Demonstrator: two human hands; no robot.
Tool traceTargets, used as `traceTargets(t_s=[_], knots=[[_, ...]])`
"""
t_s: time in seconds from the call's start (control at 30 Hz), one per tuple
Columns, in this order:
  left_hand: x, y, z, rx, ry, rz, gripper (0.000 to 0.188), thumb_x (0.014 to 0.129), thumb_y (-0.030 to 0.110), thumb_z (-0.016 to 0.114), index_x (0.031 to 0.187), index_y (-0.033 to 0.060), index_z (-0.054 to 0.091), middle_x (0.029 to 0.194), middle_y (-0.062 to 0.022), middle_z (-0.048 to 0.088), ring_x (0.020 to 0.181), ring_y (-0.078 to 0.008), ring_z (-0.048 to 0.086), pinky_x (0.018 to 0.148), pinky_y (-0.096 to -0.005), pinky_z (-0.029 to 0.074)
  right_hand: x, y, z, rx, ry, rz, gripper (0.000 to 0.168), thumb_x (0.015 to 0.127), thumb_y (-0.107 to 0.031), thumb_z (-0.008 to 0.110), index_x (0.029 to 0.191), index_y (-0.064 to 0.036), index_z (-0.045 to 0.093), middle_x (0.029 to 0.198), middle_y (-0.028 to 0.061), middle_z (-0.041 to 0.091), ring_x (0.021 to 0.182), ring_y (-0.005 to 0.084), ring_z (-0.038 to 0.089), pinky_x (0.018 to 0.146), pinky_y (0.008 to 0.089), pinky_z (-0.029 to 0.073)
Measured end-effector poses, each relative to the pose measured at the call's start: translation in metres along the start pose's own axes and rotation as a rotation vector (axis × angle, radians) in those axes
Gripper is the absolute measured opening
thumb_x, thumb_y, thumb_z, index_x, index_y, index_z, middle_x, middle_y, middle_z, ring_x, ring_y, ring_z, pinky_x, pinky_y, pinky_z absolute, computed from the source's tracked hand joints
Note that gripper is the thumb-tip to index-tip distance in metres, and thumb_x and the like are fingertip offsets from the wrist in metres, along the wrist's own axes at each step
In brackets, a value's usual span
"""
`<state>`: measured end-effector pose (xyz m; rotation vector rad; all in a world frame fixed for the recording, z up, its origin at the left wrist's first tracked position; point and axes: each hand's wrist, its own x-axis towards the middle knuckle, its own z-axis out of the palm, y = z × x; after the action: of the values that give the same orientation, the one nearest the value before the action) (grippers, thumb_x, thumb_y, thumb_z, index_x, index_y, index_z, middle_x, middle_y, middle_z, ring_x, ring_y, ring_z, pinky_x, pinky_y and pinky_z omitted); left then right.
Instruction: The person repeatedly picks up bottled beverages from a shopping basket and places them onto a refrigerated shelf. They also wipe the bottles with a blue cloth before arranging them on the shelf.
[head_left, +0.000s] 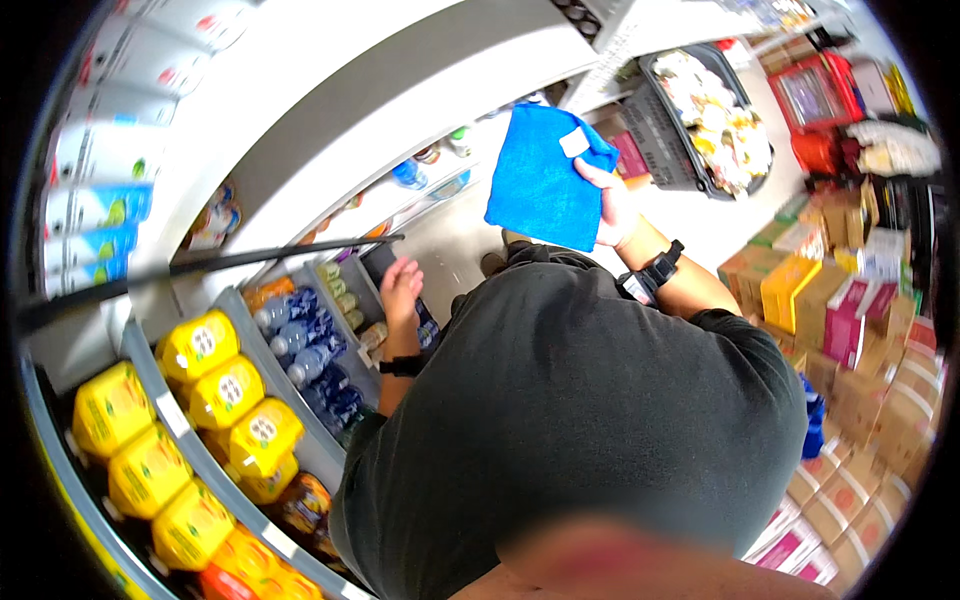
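A blue cloth (544, 176) with a small white label hangs spread out from my right hand (616, 206), whose thumb presses on its right edge. A black strapped device is on that wrist. My left hand (403, 289) is raised beside the shelves with its fingers apart and nothing in it; a black band is round the wrist. Just left of it are packs of bottled water with blue wrapping (307, 337) and a row of small green-capped bottles (341, 292). The shoes show beyond the dark shirt.
Yellow multipacks (202, 341) fill the shelves at lower left. A dark bar (285, 249) juts across the left side. White shelving (420, 82) with bottles runs ahead. A black crate (660, 131) full of crumpled packaging stands beyond the cloth. Cardboard boxes (817, 300) are stacked at right.
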<state>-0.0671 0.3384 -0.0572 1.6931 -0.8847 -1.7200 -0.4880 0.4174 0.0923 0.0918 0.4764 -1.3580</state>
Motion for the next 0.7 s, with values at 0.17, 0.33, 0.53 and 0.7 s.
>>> traceTargets(t_s=[0.17,0.33,0.53,0.7], knots=[[0.008,0.017,0.062,0.18,-0.211,0.017,0.036,0.101,0.011,0.052,0.136,0.0042,0.057,0.125,-0.0131,0.068,0.103,-0.0187,0.066,0.09,-0.0303,0.051,-0.046,-0.005,-0.016,0.072,0.012,-0.098,0.068,0.098,-0.033,0.066,0.154,-0.007,0.038,0.151,0.0207,0.049,0.135,0.0419,0.051,0.115,0.0589,0.038],[0.029,0.076,0.164,0.399,-0.527,0.17,0.034,0.101,0.01,0.053,0.133,0.0029,0.058,0.12,-0.0118,0.07,0.1,-0.0152,0.066,0.089,-0.0267,0.05,-0.085,-0.022,-0.042,0.126,0.02,-0.288,0.066,0.098,-0.032,0.065,0.153,-0.007,0.039,0.151,0.0203,0.05,0.134,0.0416,0.052,0.115,0.0586,0.039],[0.056,0.118,0.286,0.529,-0.599,0.283,0.031,0.098,0.008,0.055,0.129,0.0031,0.061,0.109,-0.007,0.073,0.086,-0.0089,0.062,0.078,-0.0235,0.049,-0.138,-0.056,-0.096,0.25,0.005,-0.54,0.063,0.098,-0.03,0.065,0.152,-0.007,0.041,0.149,0.0199,0.052,0.133,0.0412,0.053,0.114,0.0583,0.041],[0.056,0.107,0.415,0.734,-0.599,0.291,0.036,0.091,0.014,0.065,0.122,-0.0032,0.062,0.091,-0.0085,0.07,0.077,-0.013,0.063,0.07,-0.0256,0.05,-0.187,-0.09,-0.162,0.341,0.146,-0.743,0.062,0.098,-0.029,0.066,0.152,-0.01,0.041,0.15,0.0196,0.051,0.132,0.0417,0.054,0.112,0.0586,0.042]])
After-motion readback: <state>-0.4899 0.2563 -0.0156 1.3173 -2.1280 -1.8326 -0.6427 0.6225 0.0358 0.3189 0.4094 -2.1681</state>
